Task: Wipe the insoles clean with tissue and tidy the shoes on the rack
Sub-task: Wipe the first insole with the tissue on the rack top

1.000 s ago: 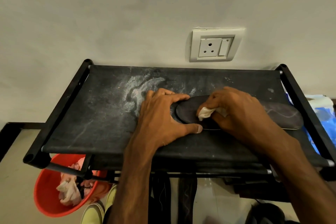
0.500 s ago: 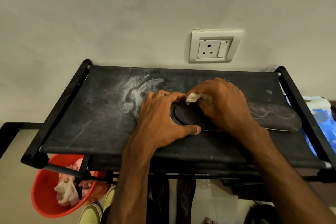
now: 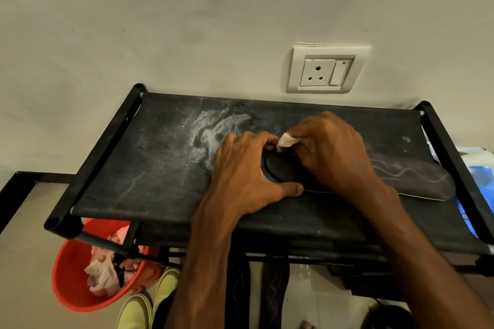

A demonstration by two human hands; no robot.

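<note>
A dark insole (image 3: 411,176) lies lengthwise on the black fabric top of the shoe rack (image 3: 165,168), its heel end toward the middle. My left hand (image 3: 248,176) cups that heel end, with the thumb along its near edge and the fingers curved over its far edge. My right hand (image 3: 328,152) pinches a crumpled white tissue (image 3: 286,141) and presses it on the far edge of the insole's heel. The middle of the insole is hidden under my right hand.
A white dusty smear (image 3: 213,133) marks the rack top left of my hands. A wall socket (image 3: 324,71) sits above the rack. An orange bucket (image 3: 72,283) with used tissues stands below left, next to yellow-green shoes (image 3: 160,294). A blue-white bag (image 3: 478,181) lies right.
My right hand has carried the tissue from the middle of the insole's heel up to its far edge. My left hand has kept its hold on the heel end.
</note>
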